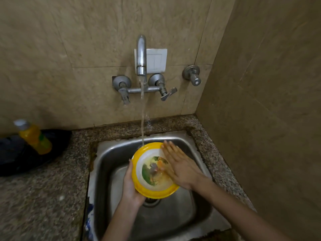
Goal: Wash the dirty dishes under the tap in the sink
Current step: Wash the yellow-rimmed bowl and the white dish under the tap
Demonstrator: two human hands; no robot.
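View: head camera, looking down into the sink; clock directions are read on the frame, with 12 toward the wall.

Plate (149,173): round, yellow rim, white well with a green and orange printed picture. It is held tilted above the basin, just on the 12 o'clock side of the drain (150,201).

Left hand (132,185): grips the plate at its 8 o'clock edge. The thumb lies over the yellow rim and the palm is under it; the fingers below are hidden.

Right hand (180,167): flat and open, fingers straight and together. It presses on the plate's face from the 3 o'clock side, with the fingertips at the rim near 1 o'clock. It grasps nothing, and its outline is blurred.

Tap (141,54): a wall-mounted steel spout at 12 o'clock, with a lever valve at either side of its base.

Water stream (142,115): falls straight from the spout and strikes the plate's rim at 12 o'clock.

Sink (156,223): a square steel basin set into the counter, filling the lower centre.

Counter (43,197): speckled granite, surrounding the sink.

Bottle (34,138): yellow liquid, pale cap, leaning at 9 o'clock on a black bag (13,157).

Switch plate (157,60): white, on the wall just behind the spout.

Single valve (193,75): on the wall at 2 o'clock, apart from the tap.
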